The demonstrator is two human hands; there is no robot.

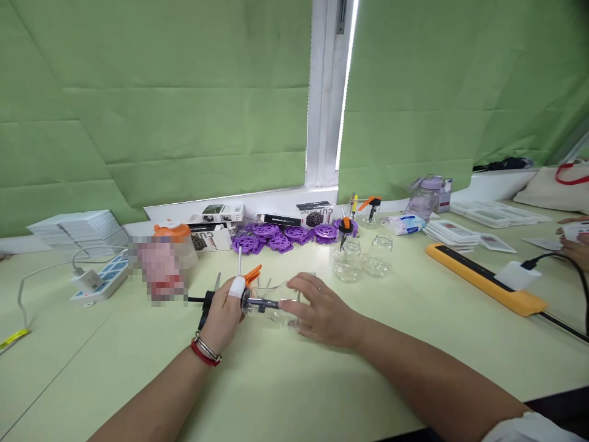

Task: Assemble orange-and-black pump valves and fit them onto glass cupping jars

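Note:
My right hand (324, 312) wraps its fingers round the base of a clear glass jar (275, 317), which lies on its side in the air above the table. At the jar's mouth, my left hand (224, 314) is closed round a black fitting (209, 299) with an orange lever (253, 274). A dark stem (265, 304) reaches from the fitting into the jar. White tape covers my left thumb. Whether the fitting is fastened to the jar I cannot tell. Beyond my right hand stand two glass jars (377, 261), apart from it.
Purple plastic pieces (280, 236) and cup holder boxes (317, 215) lie along the wall. An orange power strip (483, 279) is on the right, a white one (103, 279) on the left. Another person's hand (575, 245) shows at the right edge.

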